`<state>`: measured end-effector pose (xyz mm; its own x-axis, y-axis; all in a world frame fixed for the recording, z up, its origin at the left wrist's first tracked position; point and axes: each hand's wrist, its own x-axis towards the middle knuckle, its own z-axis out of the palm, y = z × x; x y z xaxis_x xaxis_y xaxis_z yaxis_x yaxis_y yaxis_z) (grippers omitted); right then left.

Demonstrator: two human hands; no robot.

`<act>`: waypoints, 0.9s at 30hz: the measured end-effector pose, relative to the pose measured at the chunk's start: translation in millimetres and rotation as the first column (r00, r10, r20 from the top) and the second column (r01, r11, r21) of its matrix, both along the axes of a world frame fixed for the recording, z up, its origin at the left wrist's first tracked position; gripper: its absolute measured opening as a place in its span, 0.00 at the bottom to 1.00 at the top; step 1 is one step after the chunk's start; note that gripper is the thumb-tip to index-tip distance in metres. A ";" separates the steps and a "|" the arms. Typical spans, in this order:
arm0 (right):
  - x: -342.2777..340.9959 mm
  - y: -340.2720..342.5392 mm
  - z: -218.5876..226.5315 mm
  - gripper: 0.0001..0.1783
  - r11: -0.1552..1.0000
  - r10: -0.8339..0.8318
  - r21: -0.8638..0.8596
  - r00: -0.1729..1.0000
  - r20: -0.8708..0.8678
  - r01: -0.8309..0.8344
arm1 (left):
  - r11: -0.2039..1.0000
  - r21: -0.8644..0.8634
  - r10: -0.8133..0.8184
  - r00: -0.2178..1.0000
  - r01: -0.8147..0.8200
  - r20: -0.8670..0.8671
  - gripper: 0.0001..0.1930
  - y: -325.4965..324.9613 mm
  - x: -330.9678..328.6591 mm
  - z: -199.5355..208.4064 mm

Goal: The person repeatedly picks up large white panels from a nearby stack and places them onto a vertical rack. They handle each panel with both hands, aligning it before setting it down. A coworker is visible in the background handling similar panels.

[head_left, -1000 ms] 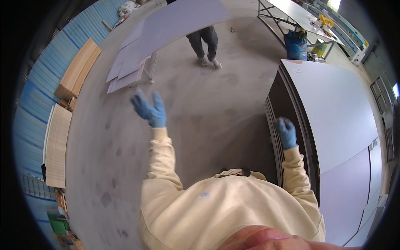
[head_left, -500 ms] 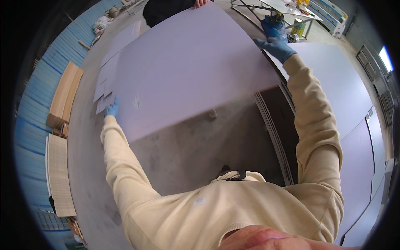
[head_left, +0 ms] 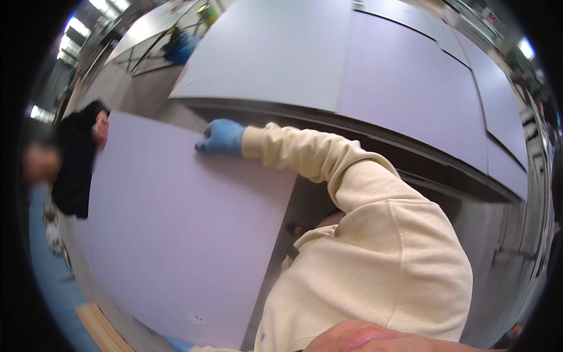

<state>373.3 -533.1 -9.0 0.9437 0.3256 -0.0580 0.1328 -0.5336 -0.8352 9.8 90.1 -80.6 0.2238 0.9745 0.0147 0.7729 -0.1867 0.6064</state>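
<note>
A large flat lilac-grey panel (head_left: 182,223) stretches in front of me, a small printed mark near its lower edge. On its far edge my right hand (head_left: 221,137), in a blue glove, is closed, with the thumb over the top face and the other fingers partly hidden. At the panel's lower edge my left hand (head_left: 179,344), also blue-gloved, shows only as a sliver at the picture's rim; it grips the edge there, its fingers mostly out of sight. Another person's bare hand (head_left: 101,129) is at the panel's far left corner.
Beyond my right arm lies a wide stack of similar panels (head_left: 410,88), with dark gaps under its edge. The other person (head_left: 73,164), dressed in black, stands at the left. A blue bag (head_left: 180,48) hangs by a table (head_left: 146,29) at the back left. Wooden boards (head_left: 102,328) lie lower left.
My view has swung to the right, and the panel and the other person now appear farther left. My right hand has moved onto the panel's edge, away from the stack.
</note>
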 end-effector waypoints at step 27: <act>-436.4 -574.2 -55.7 0.26 0.323 -0.945 0.086 0.326 -0.017 0.942 | 0.488 -0.243 -0.619 0.529 0.838 0.581 0.34 -542.5 244.2 -35.8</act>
